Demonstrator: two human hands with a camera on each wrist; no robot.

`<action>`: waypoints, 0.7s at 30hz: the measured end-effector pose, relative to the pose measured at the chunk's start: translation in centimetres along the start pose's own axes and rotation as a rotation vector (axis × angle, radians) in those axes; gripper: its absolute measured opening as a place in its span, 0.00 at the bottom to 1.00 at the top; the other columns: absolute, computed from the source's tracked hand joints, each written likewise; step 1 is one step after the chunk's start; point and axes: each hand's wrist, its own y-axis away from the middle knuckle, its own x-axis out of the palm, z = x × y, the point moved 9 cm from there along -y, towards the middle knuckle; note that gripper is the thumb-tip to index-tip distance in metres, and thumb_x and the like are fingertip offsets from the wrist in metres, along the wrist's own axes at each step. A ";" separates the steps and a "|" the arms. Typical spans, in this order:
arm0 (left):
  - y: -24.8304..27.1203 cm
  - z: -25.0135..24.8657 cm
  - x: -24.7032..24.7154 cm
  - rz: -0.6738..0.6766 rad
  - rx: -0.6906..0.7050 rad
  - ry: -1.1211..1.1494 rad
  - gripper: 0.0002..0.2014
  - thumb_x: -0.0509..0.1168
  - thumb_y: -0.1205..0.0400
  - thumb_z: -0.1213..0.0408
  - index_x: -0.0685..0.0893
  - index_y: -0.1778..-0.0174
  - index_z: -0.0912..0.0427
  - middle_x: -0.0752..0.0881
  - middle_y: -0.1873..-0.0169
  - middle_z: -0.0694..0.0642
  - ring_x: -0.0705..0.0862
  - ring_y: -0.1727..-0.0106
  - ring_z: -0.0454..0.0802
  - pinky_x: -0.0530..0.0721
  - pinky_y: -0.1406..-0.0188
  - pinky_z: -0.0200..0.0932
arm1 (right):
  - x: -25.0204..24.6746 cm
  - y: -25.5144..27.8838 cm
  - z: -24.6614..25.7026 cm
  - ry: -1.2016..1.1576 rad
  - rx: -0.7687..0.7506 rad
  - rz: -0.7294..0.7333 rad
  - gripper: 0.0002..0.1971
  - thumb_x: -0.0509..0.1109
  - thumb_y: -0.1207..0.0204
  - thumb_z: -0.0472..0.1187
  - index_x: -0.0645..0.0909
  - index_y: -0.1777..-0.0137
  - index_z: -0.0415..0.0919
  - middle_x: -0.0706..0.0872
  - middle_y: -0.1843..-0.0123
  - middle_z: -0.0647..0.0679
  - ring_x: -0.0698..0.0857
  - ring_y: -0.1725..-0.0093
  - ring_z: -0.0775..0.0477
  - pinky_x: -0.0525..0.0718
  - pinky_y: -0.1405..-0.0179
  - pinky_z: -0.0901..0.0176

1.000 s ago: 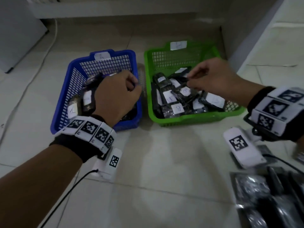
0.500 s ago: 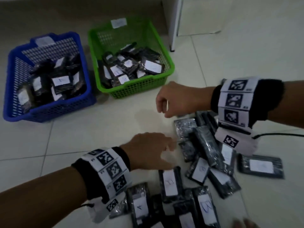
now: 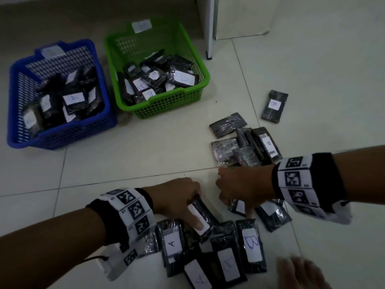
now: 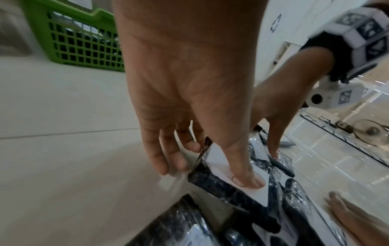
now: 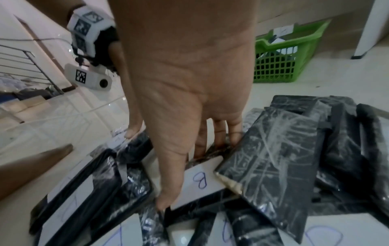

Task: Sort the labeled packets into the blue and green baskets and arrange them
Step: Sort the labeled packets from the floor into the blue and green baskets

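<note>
Black packets with white letter labels lie scattered on the tiled floor. My left hand (image 3: 195, 209) pinches one packet (image 3: 208, 220) at the near pile, thumb flat on its label and fingers behind its edge, as the left wrist view shows (image 4: 210, 173). My right hand (image 3: 239, 197) grips a packet marked B (image 5: 200, 179), with the thumb at its near edge and the fingers at its far edge. The blue basket (image 3: 73, 132) and the green basket (image 3: 166, 105) stand at the far left, each holding several packets.
A lone B packet (image 3: 274, 106) lies to the right, and a small pile (image 3: 239, 147) lies beyond my right hand. Packets marked A (image 3: 173, 245) and B (image 3: 252, 245) lie nearest me. A white furniture leg (image 3: 209, 28) stands behind the green basket. A blurred bit of skin (image 3: 302, 272) shows at bottom right.
Both hands left the baskets and came back to the floor pile. Since half a second ago they have dropped onto packets and taken hold of one each.
</note>
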 end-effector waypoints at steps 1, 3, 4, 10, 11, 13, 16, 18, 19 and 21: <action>0.1 0.4 0.1 -0.004 -0.021 0.042 0.31 0.80 0.31 0.37 0.77 0.42 0.53 0.77 0.52 0.46 0.75 0.56 0.41 0.76 0.61 0.39 | 0.5 -0.1 0.0 0.071 0.010 0.014 0.32 0.77 0.32 0.62 0.77 0.31 0.51 0.75 0.36 0.49 0.66 0.33 0.39 0.78 0.37 0.45; 0.5 1.3 0.1 -0.027 -0.058 0.140 0.30 0.82 0.32 0.39 0.78 0.44 0.50 0.80 0.53 0.42 0.77 0.56 0.39 0.76 0.62 0.38 | 0.8 -0.3 -0.1 0.148 0.036 0.028 0.32 0.76 0.30 0.62 0.76 0.30 0.48 0.76 0.35 0.47 0.66 0.31 0.37 0.77 0.35 0.43; 0.7 1.7 -0.1 -0.044 -0.069 0.178 0.28 0.82 0.32 0.40 0.78 0.46 0.48 0.81 0.54 0.42 0.78 0.57 0.38 0.76 0.62 0.38 | 0.6 -0.4 -0.2 0.139 0.053 0.036 0.31 0.75 0.30 0.62 0.76 0.31 0.48 0.77 0.35 0.47 0.67 0.32 0.38 0.77 0.36 0.44; 2.6 6.0 -4.9 -0.351 -0.178 0.527 0.15 0.72 0.19 0.46 0.84 0.44 0.52 0.90 0.52 0.54 0.90 0.56 0.52 0.89 0.54 0.52 | -5.6 0.2 -6.1 -0.661 0.232 -0.279 0.16 0.77 0.25 0.49 0.72 0.48 0.48 0.79 0.57 0.54 0.81 0.56 0.48 0.79 0.63 0.59; 3.1 6.9 -5.7 -0.420 -0.204 0.635 0.13 0.68 0.15 0.49 0.83 0.42 0.53 0.90 0.51 0.57 0.90 0.58 0.55 0.90 0.53 0.58 | -6.7 0.7 -7.6 -0.815 0.277 -0.364 0.13 0.75 0.22 0.50 0.74 0.46 0.48 0.81 0.56 0.53 0.82 0.58 0.50 0.81 0.64 0.59; 4.4 8.5 -7.3 -0.554 -0.253 0.872 0.12 0.60 0.10 0.53 0.81 0.36 0.54 0.89 0.49 0.59 0.88 0.62 0.54 0.90 0.54 0.58 | -8.0 1.6 -10.1 -1.143 0.363 -0.495 0.11 0.68 0.16 0.46 0.79 0.41 0.41 0.85 0.56 0.48 0.83 0.63 0.52 0.82 0.68 0.61; 6.3 9.9 -9.3 -0.683 -0.295 1.093 0.13 0.53 0.06 0.58 0.78 0.31 0.56 0.86 0.50 0.61 0.84 0.62 0.51 0.87 0.59 0.48 | -10.0 2.3 -11.9 -1.540 0.324 -0.599 0.11 0.62 0.13 0.41 0.79 0.39 0.35 0.87 0.51 0.39 0.87 0.57 0.48 0.87 0.61 0.56; 7.2 10.6 -10.6 -0.745 -0.301 1.112 0.12 0.52 0.06 0.61 0.78 0.33 0.56 0.86 0.51 0.60 0.84 0.61 0.51 0.86 0.59 0.48 | -11.7 2.5 -12.7 -1.652 0.298 -0.669 0.10 0.64 0.14 0.40 0.78 0.37 0.36 0.87 0.46 0.41 0.88 0.47 0.45 0.89 0.56 0.53; 7.6 11.0 -11.2 -0.781 -0.307 1.100 0.11 0.52 0.06 0.61 0.78 0.34 0.56 0.86 0.51 0.59 0.84 0.61 0.51 0.86 0.57 0.48 | -12.3 2.6 -13.2 -1.667 0.309 -0.705 0.11 0.65 0.15 0.40 0.78 0.36 0.36 0.87 0.45 0.42 0.88 0.45 0.44 0.89 0.55 0.51; 8.6 12.1 -12.6 -0.865 -0.324 1.057 0.10 0.53 0.06 0.59 0.78 0.36 0.55 0.87 0.49 0.57 0.86 0.58 0.51 0.87 0.52 0.51 | -14.0 2.8 -13.9 -1.664 0.326 -0.760 0.12 0.68 0.16 0.40 0.79 0.36 0.36 0.89 0.44 0.40 0.89 0.45 0.44 0.91 0.54 0.46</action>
